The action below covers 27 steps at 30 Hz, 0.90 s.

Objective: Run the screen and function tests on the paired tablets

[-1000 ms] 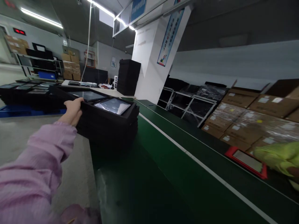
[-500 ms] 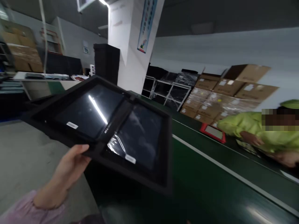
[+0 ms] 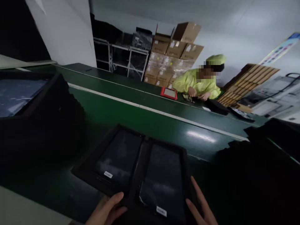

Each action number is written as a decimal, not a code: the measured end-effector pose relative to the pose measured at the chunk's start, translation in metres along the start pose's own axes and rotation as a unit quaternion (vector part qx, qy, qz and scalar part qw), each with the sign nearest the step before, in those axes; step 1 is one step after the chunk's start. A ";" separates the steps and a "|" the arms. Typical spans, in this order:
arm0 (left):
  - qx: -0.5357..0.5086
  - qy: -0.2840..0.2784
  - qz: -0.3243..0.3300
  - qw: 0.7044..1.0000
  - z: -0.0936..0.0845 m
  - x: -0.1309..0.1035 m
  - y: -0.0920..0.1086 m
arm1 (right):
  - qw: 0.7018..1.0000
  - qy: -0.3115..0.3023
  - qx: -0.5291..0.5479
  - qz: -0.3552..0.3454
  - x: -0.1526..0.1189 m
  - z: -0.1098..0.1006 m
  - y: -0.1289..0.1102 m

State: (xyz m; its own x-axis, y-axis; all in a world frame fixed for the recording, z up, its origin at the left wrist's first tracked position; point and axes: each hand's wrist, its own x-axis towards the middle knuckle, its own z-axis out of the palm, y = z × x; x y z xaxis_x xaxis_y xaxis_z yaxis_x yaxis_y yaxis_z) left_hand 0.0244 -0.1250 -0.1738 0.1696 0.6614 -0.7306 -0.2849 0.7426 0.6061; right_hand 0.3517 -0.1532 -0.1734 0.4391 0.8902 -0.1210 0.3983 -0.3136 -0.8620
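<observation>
A black foam tray (image 3: 134,182) lies tilted in view at the bottom centre, with two dark screen panels side by side in it, the left panel (image 3: 120,156) and the right panel (image 3: 164,175). Each panel bears a white barcode label near its lower edge. My left hand (image 3: 109,207) grips the tray's near edge, thumb on top. At the right side of the tray is my right hand (image 3: 200,203), fingers closed on the edge. Whether the tray's underside touches the green surface cannot be made out.
The green work surface (image 3: 105,109) runs across, with white strips. A stack of black trays (image 3: 44,125) holding a panel stands left; more black stacks (image 3: 253,175) stand right. Across it, a person in yellow-green (image 3: 194,81) works beside a red-framed item (image 3: 168,93). Cartons (image 3: 161,62) stand behind.
The view has swung to the right. The tray, held up by my left hand before, is now lower and nearer, and my right hand has come onto its right edge.
</observation>
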 end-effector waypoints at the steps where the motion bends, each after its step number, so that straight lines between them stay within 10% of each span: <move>1: 0.059 -0.038 -0.039 0.997 -0.007 -0.004 0.003 | 0.999 -0.002 -0.047 -0.024 0.006 0.005 0.007; 3: 0.208 -0.138 -0.100 0.963 -0.015 -0.017 0.024 | 0.985 0.003 -0.153 -0.077 0.018 0.012 0.020; 6: 0.392 -0.251 -0.019 0.885 -0.003 -0.029 0.076 | 0.963 0.017 -0.259 -0.076 0.033 0.019 0.029; 10: 0.549 -0.128 0.218 0.797 0.043 0.008 0.128 | 0.952 0.079 -0.289 -0.067 0.043 0.035 0.019; 16: 0.751 -0.017 0.351 0.559 0.079 0.097 0.126 | 0.953 0.143 -0.246 -0.105 0.036 0.056 -0.006; 22: 0.753 0.073 0.378 0.533 0.061 0.107 0.131 | 0.950 0.120 -0.243 -0.157 0.032 0.053 -0.011; 27: 0.786 0.040 0.361 0.500 0.074 0.122 0.162 | 0.954 0.089 -0.264 -0.114 0.067 0.055 -0.014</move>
State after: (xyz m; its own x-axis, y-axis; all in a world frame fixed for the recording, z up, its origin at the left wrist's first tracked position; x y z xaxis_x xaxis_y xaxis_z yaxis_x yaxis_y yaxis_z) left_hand 0.0692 0.0838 -0.1413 0.5011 0.8577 -0.1152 0.8604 -0.4795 0.1727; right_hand 0.3314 -0.0708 -0.1970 0.4038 0.8997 0.1657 0.8294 -0.2836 -0.4814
